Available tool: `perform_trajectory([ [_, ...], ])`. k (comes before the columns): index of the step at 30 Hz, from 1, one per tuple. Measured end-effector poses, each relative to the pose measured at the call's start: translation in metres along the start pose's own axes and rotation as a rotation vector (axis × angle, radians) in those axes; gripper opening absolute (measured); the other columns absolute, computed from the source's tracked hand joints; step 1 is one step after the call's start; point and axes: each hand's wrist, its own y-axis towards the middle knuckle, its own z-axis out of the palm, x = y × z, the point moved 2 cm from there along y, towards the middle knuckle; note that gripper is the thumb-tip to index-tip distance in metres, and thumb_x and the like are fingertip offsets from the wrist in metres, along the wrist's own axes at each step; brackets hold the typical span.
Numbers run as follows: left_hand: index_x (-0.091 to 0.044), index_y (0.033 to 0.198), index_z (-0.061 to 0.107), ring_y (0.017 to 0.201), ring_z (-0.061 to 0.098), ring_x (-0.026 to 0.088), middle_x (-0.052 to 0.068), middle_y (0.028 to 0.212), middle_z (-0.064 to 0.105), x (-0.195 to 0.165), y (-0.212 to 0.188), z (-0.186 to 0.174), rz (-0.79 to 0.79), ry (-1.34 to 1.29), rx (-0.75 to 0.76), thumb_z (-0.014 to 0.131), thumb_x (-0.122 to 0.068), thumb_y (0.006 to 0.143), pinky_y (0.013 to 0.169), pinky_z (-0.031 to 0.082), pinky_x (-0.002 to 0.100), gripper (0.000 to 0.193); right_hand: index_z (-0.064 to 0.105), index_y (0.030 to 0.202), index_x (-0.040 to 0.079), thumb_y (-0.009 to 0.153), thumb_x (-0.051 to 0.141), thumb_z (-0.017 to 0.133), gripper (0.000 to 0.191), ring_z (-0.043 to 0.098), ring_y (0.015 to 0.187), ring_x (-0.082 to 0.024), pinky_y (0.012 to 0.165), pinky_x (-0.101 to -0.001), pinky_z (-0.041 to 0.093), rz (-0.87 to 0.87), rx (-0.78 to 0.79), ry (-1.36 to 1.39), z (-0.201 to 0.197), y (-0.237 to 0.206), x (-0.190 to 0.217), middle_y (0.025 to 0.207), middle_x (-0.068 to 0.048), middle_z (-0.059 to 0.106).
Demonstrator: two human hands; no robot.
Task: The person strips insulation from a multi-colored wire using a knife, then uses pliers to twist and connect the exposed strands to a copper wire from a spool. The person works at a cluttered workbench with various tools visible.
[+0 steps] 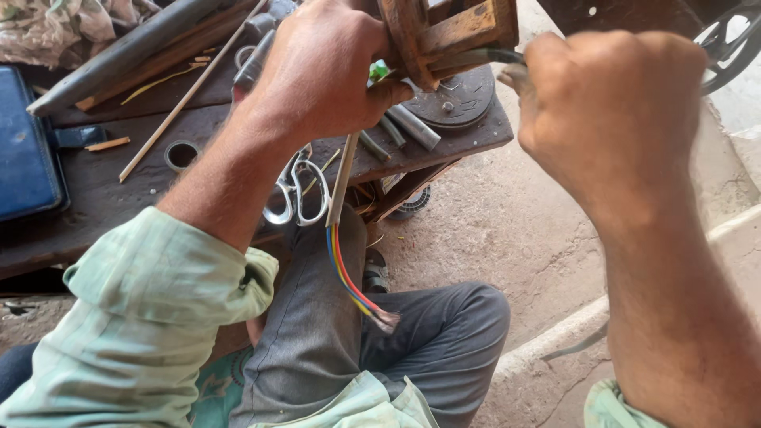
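Pale green sleeves (151, 317) and grey trousers (349, 349) fill the near edge, the bent knee reaching right over bare dirt floor (507, 230), which lies open between the knee and a pale kerb (571, 325) running to the right. Above the lap hangs a flat cable (342, 178), its blue, yellow and red wires (349, 277) fanning down to frayed ends just over the trousers. The left hand (325, 67) is closed tight around the cable's upper part and presses against a wooden frame (444, 32) at the far edge. The right hand (610, 107) is a closed fist at the right, gripping a thin dark tool (495, 55) whose tip meets the frame; what kind of tool cannot be told. A dark wooden counter (95, 190) runs from the left to just under the frame, its near edge close to the left forearm. On it lie scissors (297, 194) at the near edge beside the cable, a metal ring (181, 154), a long thin stick (186, 95), a blue case (28, 147) at far left, and a round metal disc (460, 99) by the right corner.
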Motion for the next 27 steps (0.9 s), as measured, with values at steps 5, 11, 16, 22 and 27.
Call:
perform_trajectory([
  [5, -0.016, 0.098, 0.085, 0.066, 0.069, 0.032, 0.011, 0.074, 0.072, -0.001, 0.002, 0.002, -0.077, -0.02, 0.057, 0.093, -0.039, 0.078, 0.063, 0.055, 0.045, 0.032, 0.071, 0.069, 0.018, 0.095, 0.014, 0.074, 0.026, 0.052, 0.041, -0.006, 0.043, -0.0226, 0.041, 0.001, 0.042, -0.019, 0.002, 0.012, 0.013, 0.048, 0.004, 0.057],
  [11, -0.012, 0.098, 0.083, 0.066, 0.068, 0.033, 0.012, 0.076, 0.072, 0.006, 0.006, 0.006, -0.066, 0.051, 0.032, 0.093, -0.037, 0.08, 0.058, 0.053, 0.046, 0.032, 0.073, 0.078, 0.011, 0.096, 0.011, 0.075, 0.018, 0.061, 0.046, -0.013, 0.044, -0.0283, 0.047, 0.18, 0.085, 0.138, -0.001, 0.02, 0.043, 0.055, -0.004, 0.063],
  [16, -0.015, 0.093, 0.084, 0.064, 0.069, 0.031, 0.01, 0.072, 0.072, 0.006, -0.001, 0.012, -0.089, 0.064, -0.007, 0.092, -0.038, 0.077, 0.057, 0.053, 0.045, 0.029, 0.077, 0.103, -0.008, 0.095, 0.013, 0.079, 0.023, 0.068, 0.055, -0.029, 0.048, -0.0399, 0.049, 0.382, 0.035, 0.598, -0.011, -0.012, 0.04, 0.07, -0.019, 0.072],
  [22, -0.01, 0.086, 0.082, 0.062, 0.068, 0.031, 0.01, 0.07, 0.071, -0.001, -0.001, 0.02, -0.077, 0.163, 0.011, 0.093, -0.041, 0.078, 0.056, 0.052, 0.045, 0.034, 0.07, 0.117, -0.01, 0.104, 0.009, 0.068, 0.024, 0.068, 0.058, -0.022, 0.041, -0.0302, 0.047, 0.525, 0.09, 0.737, -0.034, -0.041, 0.064, 0.082, -0.02, 0.073],
  [27, -0.01, 0.091, 0.081, 0.065, 0.068, 0.03, 0.008, 0.074, 0.072, -0.002, 0.002, 0.014, -0.077, 0.118, 0.011, 0.093, -0.037, 0.076, 0.058, 0.053, 0.043, 0.033, 0.076, 0.119, -0.004, 0.103, 0.016, 0.074, 0.025, 0.062, 0.048, -0.016, 0.038, -0.03, 0.042, 0.398, 0.201, 0.532, -0.03, -0.041, 0.068, 0.076, -0.012, 0.076],
])
